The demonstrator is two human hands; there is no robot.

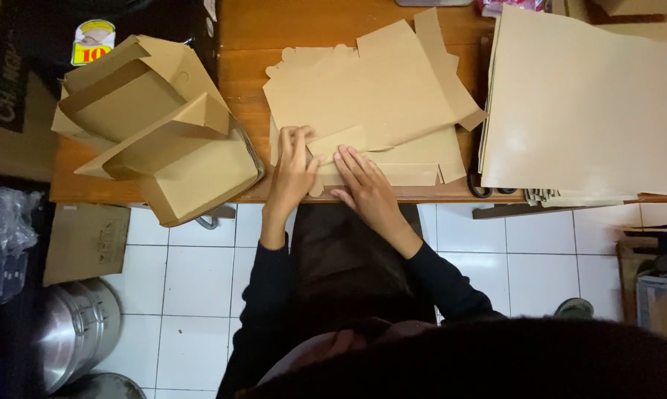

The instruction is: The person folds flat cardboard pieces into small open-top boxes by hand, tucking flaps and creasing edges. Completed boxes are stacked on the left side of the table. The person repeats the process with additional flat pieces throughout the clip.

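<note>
My left hand (293, 171) and right hand (364, 185) press flat, fingers spread, on a die-cut cardboard blank (370, 96); folded cardboard boxes (163, 125) crowd the table (241, 44) beside me.

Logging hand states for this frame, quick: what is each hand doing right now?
Left hand: open, fingers pressed flat on the flat cardboard blank.
Right hand: open, fingers flat on the same blank's folded flap.

1. Flat brown die-cut cardboard box blank (370, 96) lies at the middle of the wooden desk (245, 44).
2. Two folded open brown cardboard boxes (163, 133) are stacked at the desk's left edge.
3. Tall stack of flat tan cardboard sheets (585, 103) sits at right.
4. Small yellow, red and white label (92, 41) sits top left on a dark carton (23, 66).
5. Flattened brown carton (86, 242) lies on the floor below.
</note>
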